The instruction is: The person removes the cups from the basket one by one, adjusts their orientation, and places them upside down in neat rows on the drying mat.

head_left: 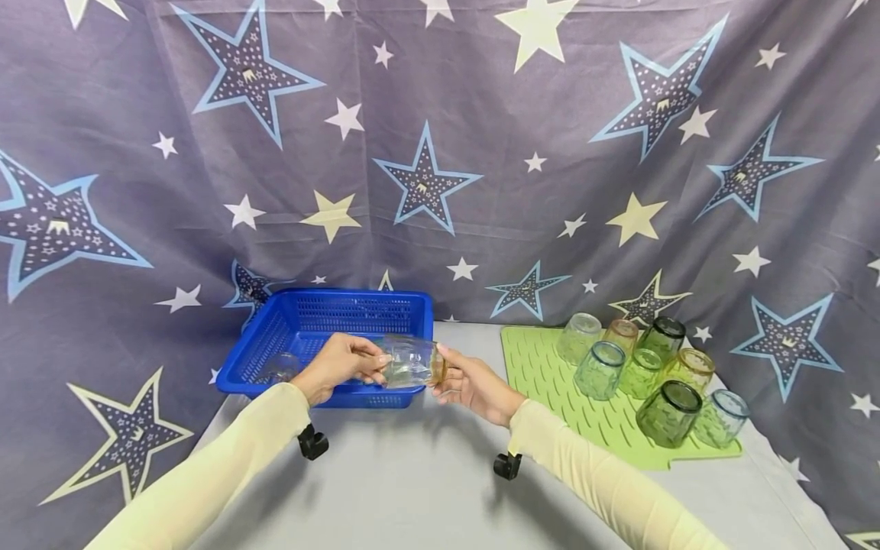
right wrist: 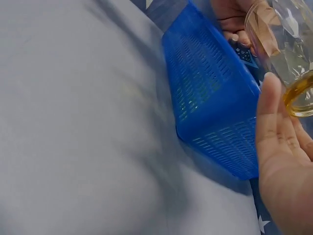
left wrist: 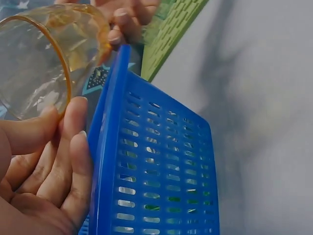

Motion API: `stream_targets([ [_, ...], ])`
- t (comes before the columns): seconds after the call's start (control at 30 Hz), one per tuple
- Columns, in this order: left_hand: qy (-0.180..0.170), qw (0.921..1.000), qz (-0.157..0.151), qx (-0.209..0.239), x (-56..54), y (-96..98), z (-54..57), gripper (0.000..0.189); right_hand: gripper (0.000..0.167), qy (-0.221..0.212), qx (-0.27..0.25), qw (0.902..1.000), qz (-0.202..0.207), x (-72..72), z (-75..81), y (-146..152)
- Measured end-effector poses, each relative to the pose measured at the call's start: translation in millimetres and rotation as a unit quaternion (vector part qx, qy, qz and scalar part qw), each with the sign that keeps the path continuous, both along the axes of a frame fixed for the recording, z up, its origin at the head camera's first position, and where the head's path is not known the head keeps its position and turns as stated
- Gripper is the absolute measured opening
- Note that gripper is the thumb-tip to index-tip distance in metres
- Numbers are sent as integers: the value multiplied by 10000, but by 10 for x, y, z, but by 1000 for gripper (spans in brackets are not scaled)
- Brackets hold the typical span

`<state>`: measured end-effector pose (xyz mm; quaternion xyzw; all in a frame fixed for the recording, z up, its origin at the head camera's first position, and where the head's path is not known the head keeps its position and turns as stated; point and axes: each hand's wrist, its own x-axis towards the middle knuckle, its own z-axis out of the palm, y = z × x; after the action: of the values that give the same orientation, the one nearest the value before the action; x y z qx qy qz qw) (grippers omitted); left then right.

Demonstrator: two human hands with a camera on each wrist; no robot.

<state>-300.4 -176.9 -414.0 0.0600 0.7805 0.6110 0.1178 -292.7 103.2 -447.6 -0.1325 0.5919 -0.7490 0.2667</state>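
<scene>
A clear, amber-tinted drinking glass [head_left: 411, 363] lies sideways in the air over the front rim of the blue basket [head_left: 412, 401]. My left hand [head_left: 338, 368] pinches its open rim between thumb and fingers, as the left wrist view shows up close on the glass [left wrist: 80, 44]. At the thicker amber base, my right hand [head_left: 481, 388] holds the other end with thumb and fingertips. In the right wrist view the base [right wrist: 299, 95] sits against the fingers of the right hand [right wrist: 281, 147]. Inside the basket at left is another clear glass [head_left: 280, 367], partly hidden by my left hand.
On the right, a green drying mat [head_left: 539, 382] bears several upside-down tinted glasses, among them a blue-rimmed glass [head_left: 600, 372] and a dark glass [head_left: 669, 415]. A grey table [head_left: 385, 481] lies beneath. Behind it hangs a star-patterned curtain [head_left: 426, 76].
</scene>
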Motion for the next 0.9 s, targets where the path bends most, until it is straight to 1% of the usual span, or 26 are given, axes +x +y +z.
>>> stream_targets([
  [0.17,250,9991,-185,-298,11,30,-1,24,57,-28,-188,9997,-160,10,13,72],
  [0.27,407,9972,-300,-555,17,37,17,23,55,41,-247,9995,-199,2,31,139],
  [0.33,564,9944,-395,-807,16,53,27,19,56,63,-316,9992,-220,-15,45,198],
  [0.4,779,9887,-557,-1152,26,92,41,15,55,114,-393,9989,-241,-32,53,262],
  [0.43,927,9841,-652,-1371,33,118,42,13,54,138,-450,9986,-259,-39,55,293],
  [0.5,1258,9721,-875,-1776,50,175,37,9,52,178,-588,9977,-283,-45,50,354],
  [0.6,1723,9502,-1246,-2279,90,269,23,8,49,285,-773,9961,-318,-45,44,439],
  [0.7,2148,9286,-1535,-2607,128,355,4,9,48,323,-843,9952,-379,-54,46,526],
  [0.73,2283,9219,-1586,-2700,139,379,0,9,48,344,-815,9952,-407,-58,50,556],
  [0.8,2585,9060,-1629,-2930,157,421,-8,10,48,359,-732,9956,-451,-65,61,614],
  [0.9,2925,8852,-1569,-3259,175,464,-10,10,53,394,-534,9965,-506,-69,80,709],
])
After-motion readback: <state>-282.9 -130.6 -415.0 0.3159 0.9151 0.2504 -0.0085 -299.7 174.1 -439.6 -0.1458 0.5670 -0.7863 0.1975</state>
